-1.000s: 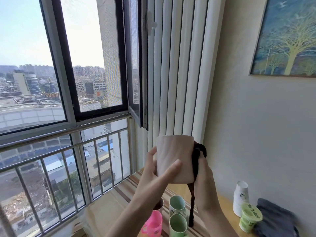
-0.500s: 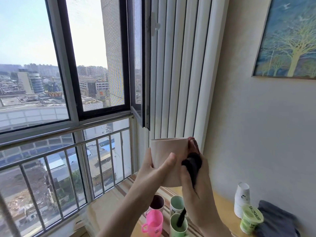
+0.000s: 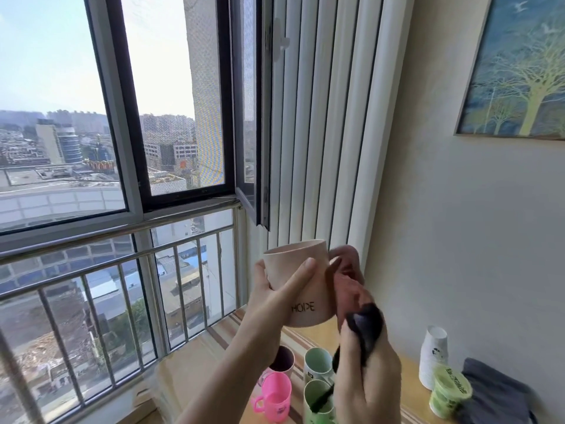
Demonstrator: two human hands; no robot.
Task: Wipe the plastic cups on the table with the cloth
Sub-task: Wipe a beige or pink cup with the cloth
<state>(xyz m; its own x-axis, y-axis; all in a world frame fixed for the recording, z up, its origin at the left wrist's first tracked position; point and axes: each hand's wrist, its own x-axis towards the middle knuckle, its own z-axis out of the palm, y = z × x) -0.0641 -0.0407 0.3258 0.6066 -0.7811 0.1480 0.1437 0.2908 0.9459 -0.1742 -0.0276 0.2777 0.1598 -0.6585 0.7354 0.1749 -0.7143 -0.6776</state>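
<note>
My left hand (image 3: 275,296) grips a beige plastic cup (image 3: 298,264) marked HOPE, held upright in the air above the table. My right hand (image 3: 367,381) is closed around a dark cloth (image 3: 365,327), whose reddish part presses against the cup's right side by the handle. A strand of the cloth hangs down into a green cup. On the table (image 3: 195,365) below stand a pink cup (image 3: 275,394), a dark purple cup (image 3: 282,359) and two green cups (image 3: 318,364).
A stack of white paper cups (image 3: 433,353), a green lidded tub (image 3: 449,390) and a folded grey cloth (image 3: 501,393) sit at the table's right by the wall. A railed window lies to the left, vertical blinds behind, a framed picture (image 3: 519,68) upper right.
The cup came down and turned upright from a tipped pose, showing its lettering. My right hand slid the cloth from the cup's end down along its right side.
</note>
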